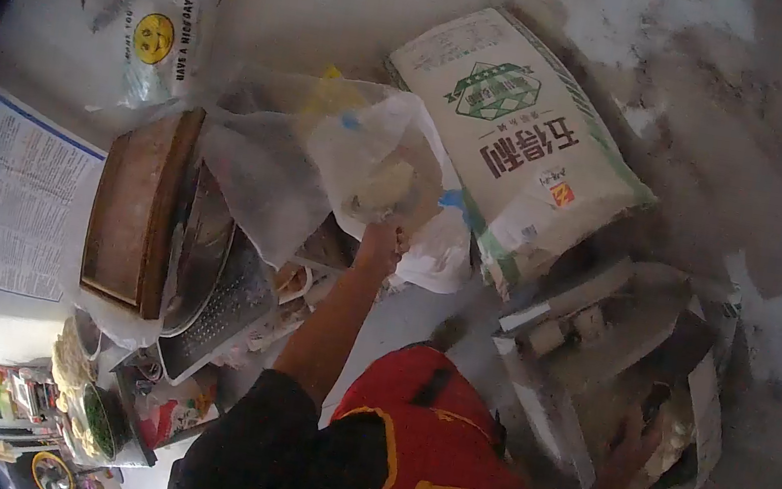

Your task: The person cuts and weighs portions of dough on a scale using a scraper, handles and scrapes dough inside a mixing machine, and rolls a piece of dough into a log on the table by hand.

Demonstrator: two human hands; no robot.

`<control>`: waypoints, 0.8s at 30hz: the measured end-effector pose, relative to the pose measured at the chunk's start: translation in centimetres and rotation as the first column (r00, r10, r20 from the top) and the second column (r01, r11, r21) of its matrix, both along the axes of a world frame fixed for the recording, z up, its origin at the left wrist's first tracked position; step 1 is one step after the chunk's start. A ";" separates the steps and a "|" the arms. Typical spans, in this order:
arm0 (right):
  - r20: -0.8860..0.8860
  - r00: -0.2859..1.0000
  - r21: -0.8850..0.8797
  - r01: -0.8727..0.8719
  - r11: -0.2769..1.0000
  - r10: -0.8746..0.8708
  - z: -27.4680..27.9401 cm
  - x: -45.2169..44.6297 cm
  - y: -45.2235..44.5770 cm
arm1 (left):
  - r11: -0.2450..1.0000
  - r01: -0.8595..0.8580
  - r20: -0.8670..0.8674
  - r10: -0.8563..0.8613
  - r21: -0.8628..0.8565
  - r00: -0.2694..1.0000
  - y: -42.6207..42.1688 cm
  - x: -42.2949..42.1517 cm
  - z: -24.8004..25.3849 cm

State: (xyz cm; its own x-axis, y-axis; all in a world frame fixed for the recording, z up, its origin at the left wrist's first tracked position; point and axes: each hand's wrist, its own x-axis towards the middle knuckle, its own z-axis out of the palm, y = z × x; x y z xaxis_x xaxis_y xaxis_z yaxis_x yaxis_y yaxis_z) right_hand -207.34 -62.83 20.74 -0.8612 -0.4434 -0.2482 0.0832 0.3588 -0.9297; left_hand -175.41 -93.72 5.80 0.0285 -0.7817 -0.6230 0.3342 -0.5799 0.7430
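My left hand (pixel 385 247) is closed at the mouth of a white plastic-lined bag (pixel 442 242). Just beyond its fingers, inside the bag, lies a pale lump (pixel 387 186); what the fingers grip is too small to make out. Over on the right, my right hand (pixel 632 443) is inside an open box (pixel 705 413), its fingers bent at a dark object (pixel 656 401) that I cannot identify. Pale pieces (pixel 675 439) lie beside this hand, and more blocks (pixel 568 332) sit at the box's upper left.
A large printed sack (pixel 527 144) leans above the box. To the left are a brown wooden container (pixel 142 207), a perforated grey tray (pixel 223 321) and a wall poster (pixel 24 195). A smiley-face plastic bag (pixel 154 37) hangs at the upper left. Green food fills a bowl (pixel 100 422) lower left.
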 end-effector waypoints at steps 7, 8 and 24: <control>0.058 0.995 -0.059 -0.080 0.995 0.083 0.4 -0.3 3.0 | 0.926 0.312 0.280 -0.249 -0.211 0.927 6.0 2.9 -1.9; 0.065 0.993 -0.095 -0.095 0.991 0.102 0.2 -0.6 3.5 | 0.878 0.347 0.348 -0.229 -0.329 0.909 6.9 3.0 -1.8; -0.011 0.968 -0.238 0.242 0.941 -0.251 0.7 -4.2 17.7 | 0.560 0.793 0.617 -0.542 -0.241 0.570 21.6 -6.9 12.2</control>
State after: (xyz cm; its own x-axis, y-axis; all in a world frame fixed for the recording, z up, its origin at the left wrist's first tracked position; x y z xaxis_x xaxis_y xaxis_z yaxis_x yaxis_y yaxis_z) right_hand -211.52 -45.14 21.47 -0.9581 -0.2571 -0.1263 0.1022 0.1049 -0.9892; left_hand -182.33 -72.09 17.99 -0.4693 -0.8437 -0.2606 -0.4291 -0.0401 0.9024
